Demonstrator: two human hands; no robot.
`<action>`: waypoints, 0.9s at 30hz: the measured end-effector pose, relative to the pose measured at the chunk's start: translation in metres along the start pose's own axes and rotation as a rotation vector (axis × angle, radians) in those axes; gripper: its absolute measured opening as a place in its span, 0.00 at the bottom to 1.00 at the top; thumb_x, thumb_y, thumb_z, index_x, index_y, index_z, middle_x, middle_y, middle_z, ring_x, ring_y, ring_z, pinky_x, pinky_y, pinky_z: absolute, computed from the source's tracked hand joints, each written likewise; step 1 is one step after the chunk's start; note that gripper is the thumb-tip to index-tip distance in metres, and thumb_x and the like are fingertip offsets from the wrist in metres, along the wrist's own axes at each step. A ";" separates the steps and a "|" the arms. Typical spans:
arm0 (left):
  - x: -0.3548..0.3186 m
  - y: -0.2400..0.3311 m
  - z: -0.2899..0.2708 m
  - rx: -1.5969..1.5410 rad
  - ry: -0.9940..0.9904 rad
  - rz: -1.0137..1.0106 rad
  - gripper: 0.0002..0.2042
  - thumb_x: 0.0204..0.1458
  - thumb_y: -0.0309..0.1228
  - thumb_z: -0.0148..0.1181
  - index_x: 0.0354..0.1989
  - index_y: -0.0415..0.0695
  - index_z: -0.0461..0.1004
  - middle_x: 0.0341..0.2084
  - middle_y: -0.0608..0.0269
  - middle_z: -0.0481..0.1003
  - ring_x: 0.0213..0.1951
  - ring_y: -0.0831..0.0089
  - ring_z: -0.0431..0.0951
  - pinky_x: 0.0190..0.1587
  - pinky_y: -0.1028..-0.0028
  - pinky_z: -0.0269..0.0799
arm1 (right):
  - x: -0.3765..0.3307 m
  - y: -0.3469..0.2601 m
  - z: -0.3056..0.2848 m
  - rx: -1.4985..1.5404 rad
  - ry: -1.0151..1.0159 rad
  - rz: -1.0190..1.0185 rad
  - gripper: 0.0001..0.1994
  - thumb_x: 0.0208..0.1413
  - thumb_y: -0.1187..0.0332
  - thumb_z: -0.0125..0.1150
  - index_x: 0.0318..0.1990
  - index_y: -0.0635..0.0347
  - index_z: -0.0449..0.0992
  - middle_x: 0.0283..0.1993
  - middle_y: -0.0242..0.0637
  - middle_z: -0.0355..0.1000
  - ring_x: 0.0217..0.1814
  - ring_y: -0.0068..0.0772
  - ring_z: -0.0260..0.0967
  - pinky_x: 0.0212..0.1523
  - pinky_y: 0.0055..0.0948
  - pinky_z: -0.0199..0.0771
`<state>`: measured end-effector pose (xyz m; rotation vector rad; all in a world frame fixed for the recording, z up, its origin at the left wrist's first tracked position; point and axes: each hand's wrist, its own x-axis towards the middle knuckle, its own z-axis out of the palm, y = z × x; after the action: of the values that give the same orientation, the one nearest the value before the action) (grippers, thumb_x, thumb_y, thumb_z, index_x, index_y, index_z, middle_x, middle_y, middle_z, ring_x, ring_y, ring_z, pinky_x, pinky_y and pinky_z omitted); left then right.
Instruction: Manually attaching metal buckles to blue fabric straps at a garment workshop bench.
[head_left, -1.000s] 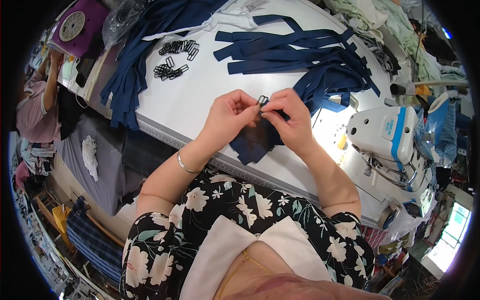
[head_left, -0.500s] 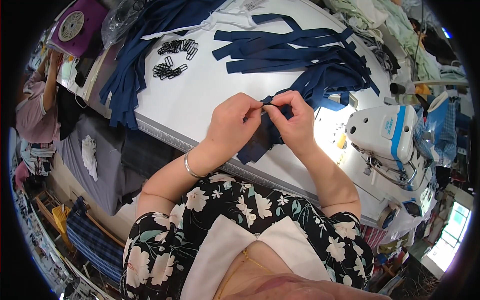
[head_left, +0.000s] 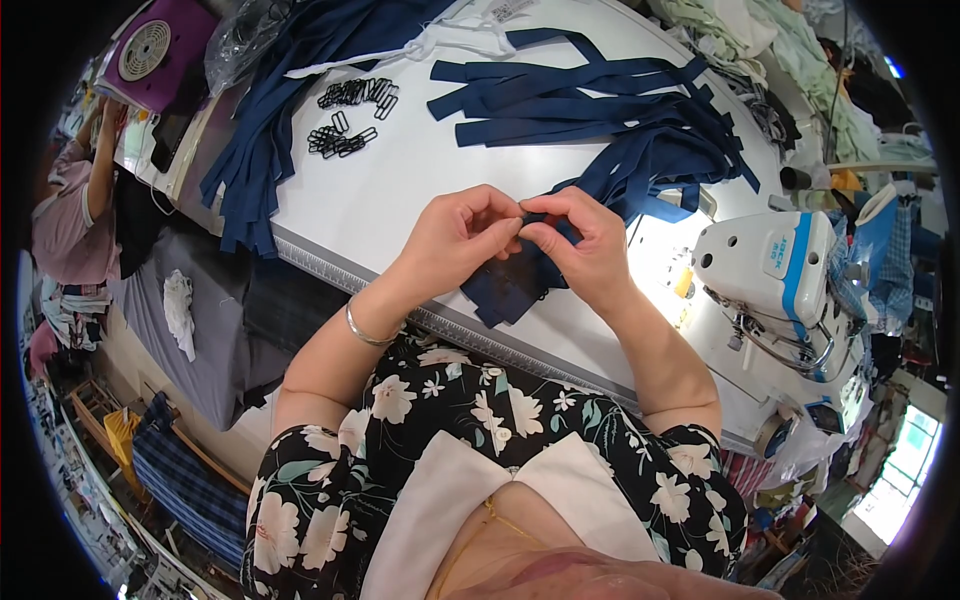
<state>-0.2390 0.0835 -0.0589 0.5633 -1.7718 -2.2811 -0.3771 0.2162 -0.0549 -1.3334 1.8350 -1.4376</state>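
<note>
My left hand (head_left: 457,238) and my right hand (head_left: 583,243) meet over the white table, thumbs and forefingers pinched close together. Between the fingertips is the end of a navy fabric strap (head_left: 545,222); whether a buckle is on it, the fingers hide. More navy strap (head_left: 500,295) hangs below the hands at the table's front edge. A tangle of navy straps (head_left: 645,160) lies just beyond my right hand. Two small piles of black slider buckles, the farther pile (head_left: 355,93) and the nearer pile (head_left: 338,141), lie beyond my left hand.
A white sewing machine (head_left: 765,265) with its lamp lit stands right of my hands. Long navy straps (head_left: 245,165) drape over the table's left edge. A ruler strip (head_left: 330,268) runs along the front edge. Another person (head_left: 75,215) is at the far left.
My left hand has shifted slightly, its fingers spreading a little and the wrist moving left. The right hand's fingertips have moved slightly along the strap; the piles stay put.
</note>
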 end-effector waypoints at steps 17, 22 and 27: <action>-0.005 -0.011 0.012 -0.016 0.169 0.019 0.04 0.59 0.24 0.52 0.37 0.36 0.72 0.28 0.65 0.75 0.31 0.83 0.73 0.34 0.82 0.70 | 0.010 0.007 -0.002 -0.430 0.194 -0.421 0.22 0.31 0.70 0.75 0.39 0.54 0.76 0.37 0.33 0.71 0.39 0.40 0.68 0.45 0.38 0.69; -0.003 -0.016 -0.002 0.041 0.222 0.007 0.05 0.59 0.25 0.53 0.40 0.37 0.72 0.29 0.66 0.75 0.30 0.83 0.73 0.33 0.81 0.70 | 0.013 0.002 -0.010 -0.438 -0.094 -0.408 0.18 0.35 0.71 0.72 0.38 0.55 0.76 0.31 0.32 0.71 0.37 0.38 0.70 0.54 0.40 0.67; 0.023 0.004 -0.021 1.031 0.401 0.539 0.09 0.51 0.25 0.58 0.41 0.41 0.73 0.40 0.58 0.73 0.38 0.60 0.74 0.39 0.69 0.71 | 0.007 0.008 -0.009 -0.546 -0.413 -0.373 0.21 0.33 0.60 0.76 0.38 0.52 0.78 0.30 0.31 0.67 0.38 0.35 0.67 0.60 0.41 0.59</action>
<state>-0.2517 0.0554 -0.0638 0.5244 -2.3713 -0.7424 -0.3908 0.2140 -0.0579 -2.1447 1.8153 -0.7275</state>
